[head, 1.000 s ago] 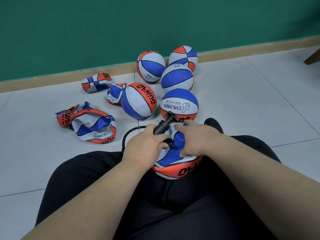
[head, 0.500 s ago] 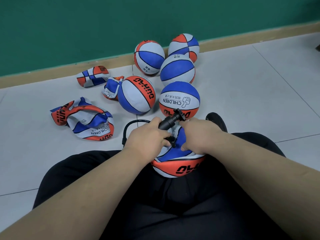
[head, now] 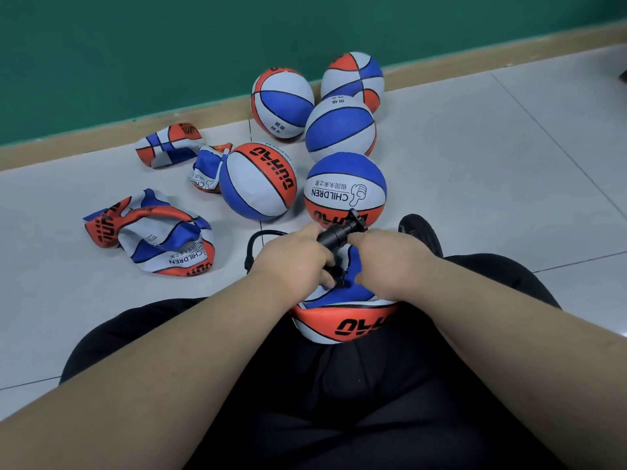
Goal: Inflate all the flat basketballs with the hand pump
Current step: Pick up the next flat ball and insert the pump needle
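Observation:
A partly flat red, white and blue basketball [head: 342, 322] lies in my lap between my legs. My left hand [head: 295, 262] grips the black hand pump [head: 339, 234] over the ball's top, its fingertips at the nozzle end. My right hand [head: 390, 262] presses on the ball beside the pump, fingers curled down onto its surface. The pump's black hose [head: 252, 245] loops off to the left. Three flat balls lie on the floor at left: a large crumpled one [head: 152, 239] and two smaller ones [head: 166, 145] [head: 205, 171]. Several inflated balls [head: 344, 189] stand ahead.
Pale floor tiles [head: 492, 157] stretch to the right. A green wall with a wooden skirting board [head: 217, 108] runs behind the balls. My black shoe [head: 419, 232] pokes out beside the right hand. Dark trousers cover my legs.
The camera view has shifted slightly downward and closer. Both hands stay on the ball and pump; the pump handle tilts a little more up and to the right.

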